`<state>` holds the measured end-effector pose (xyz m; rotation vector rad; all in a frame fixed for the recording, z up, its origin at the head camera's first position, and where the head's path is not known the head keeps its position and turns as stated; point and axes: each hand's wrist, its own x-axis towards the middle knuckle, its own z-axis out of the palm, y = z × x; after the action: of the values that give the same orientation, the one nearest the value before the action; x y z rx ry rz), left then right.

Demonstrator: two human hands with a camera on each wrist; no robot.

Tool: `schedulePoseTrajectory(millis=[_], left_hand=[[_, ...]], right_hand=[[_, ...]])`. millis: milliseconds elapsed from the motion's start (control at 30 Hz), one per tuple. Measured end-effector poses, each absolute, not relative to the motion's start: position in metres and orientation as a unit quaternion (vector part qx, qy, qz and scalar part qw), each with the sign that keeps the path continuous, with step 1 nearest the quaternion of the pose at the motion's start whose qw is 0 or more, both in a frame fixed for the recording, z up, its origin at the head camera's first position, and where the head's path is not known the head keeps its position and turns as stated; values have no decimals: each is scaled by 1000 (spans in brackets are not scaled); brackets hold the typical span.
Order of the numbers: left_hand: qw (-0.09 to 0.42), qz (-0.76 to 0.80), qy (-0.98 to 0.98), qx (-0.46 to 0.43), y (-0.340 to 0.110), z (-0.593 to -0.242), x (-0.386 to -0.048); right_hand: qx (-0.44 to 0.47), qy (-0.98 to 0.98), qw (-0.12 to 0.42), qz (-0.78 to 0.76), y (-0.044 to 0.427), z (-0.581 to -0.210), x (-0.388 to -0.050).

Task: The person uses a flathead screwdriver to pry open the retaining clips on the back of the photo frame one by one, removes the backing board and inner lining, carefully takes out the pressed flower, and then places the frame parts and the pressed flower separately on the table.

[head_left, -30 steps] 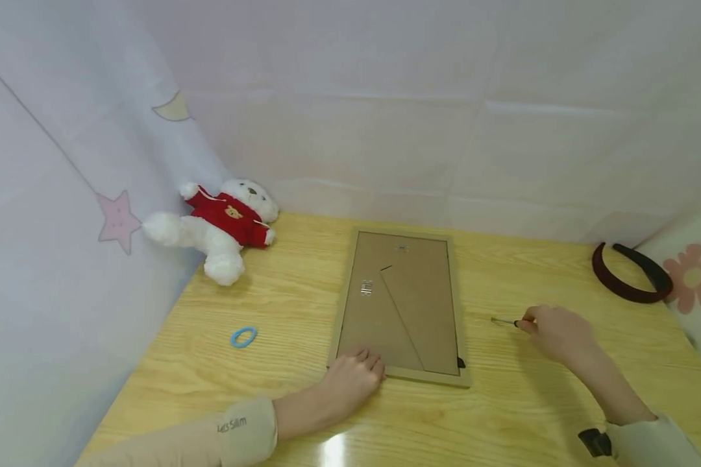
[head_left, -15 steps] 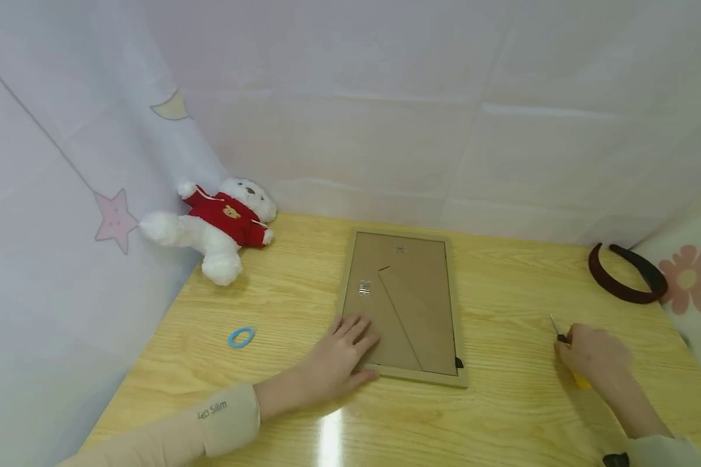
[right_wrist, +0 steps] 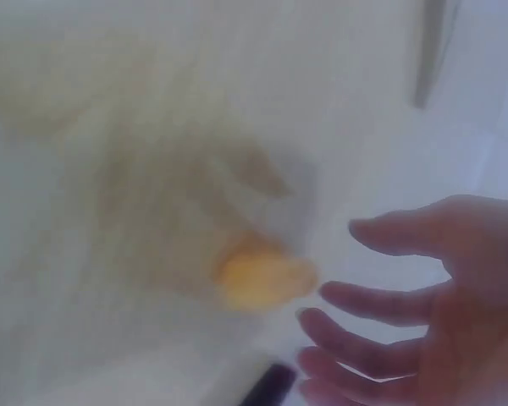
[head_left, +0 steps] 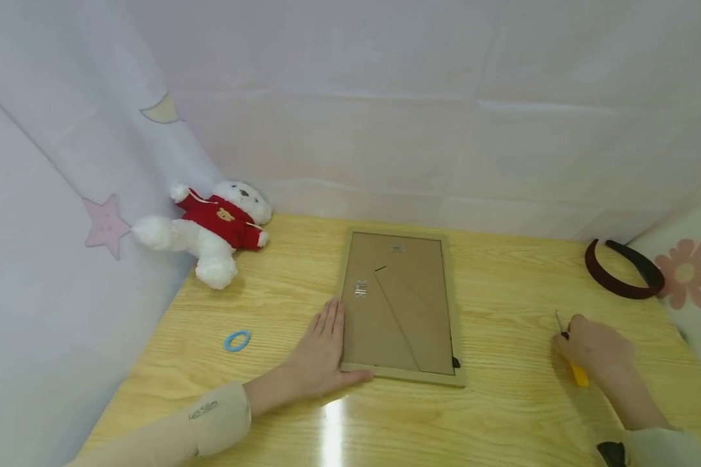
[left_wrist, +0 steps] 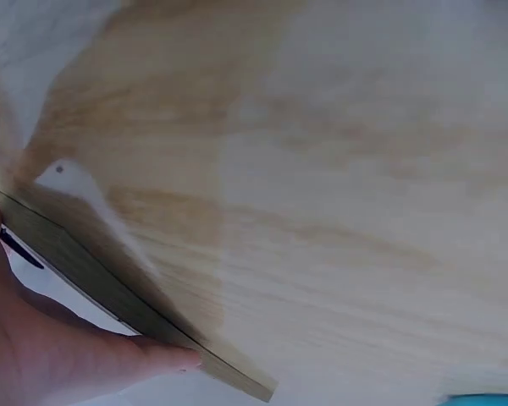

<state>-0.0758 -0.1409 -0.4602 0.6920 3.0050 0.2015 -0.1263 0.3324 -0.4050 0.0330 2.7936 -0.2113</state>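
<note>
A picture frame (head_left: 394,305) lies back side up on the table. My left hand (head_left: 312,363) has its straight fingers along the frame's left edge and its thumb at the near edge; the left wrist view shows the thumb (left_wrist: 118,359) against the frame's side (left_wrist: 102,279). To the right of the frame is a screwdriver with a yellow handle (head_left: 579,375), its metal tip away from me. My right hand (head_left: 602,350) is over it, partly hiding it. In the right wrist view the fingers of that hand (right_wrist: 440,313) are spread, near the blurred handle (right_wrist: 267,281), not curled round it.
A white plush bear in a red top (head_left: 219,224) lies at the back left, with a blue ring (head_left: 236,340) nearer. A dark headband (head_left: 613,282) rests at the back right. Curtains stand behind and at both sides. A dark object (right_wrist: 269,387) shows low in the right wrist view.
My left hand moved from the frame's near left corner to flat along its left edge. My right hand moved right and nearer with the screwdriver, whose tip turned from leftward to away from me.
</note>
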Motion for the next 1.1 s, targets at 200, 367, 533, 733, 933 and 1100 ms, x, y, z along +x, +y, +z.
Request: schedulePoseTrajectory(millis=[200, 367, 533, 733, 933, 1100], left_hand=[[5, 68, 975, 213, -151, -465, -71], [2, 80, 974, 211, -157, -468, -67], [6, 112, 971, 211, -158, -467, -69], [24, 183, 960, 210, -157, -463, -66], [11, 195, 957, 212, -159, -464, -64], [0, 181, 960, 215, -160, -463, -65]], right_hand=[[-71, 989, 71, -104, 266, -387, -138], [-160, 972, 51, -165, 196, -387, -157], [-200, 955, 92, -199, 145, -397, -171], [-208, 962, 127, -125, 115, -406, -174], [-207, 963, 137, -107, 103, -414, -173], [-186, 961, 146, -143, 100, -419, -175]])
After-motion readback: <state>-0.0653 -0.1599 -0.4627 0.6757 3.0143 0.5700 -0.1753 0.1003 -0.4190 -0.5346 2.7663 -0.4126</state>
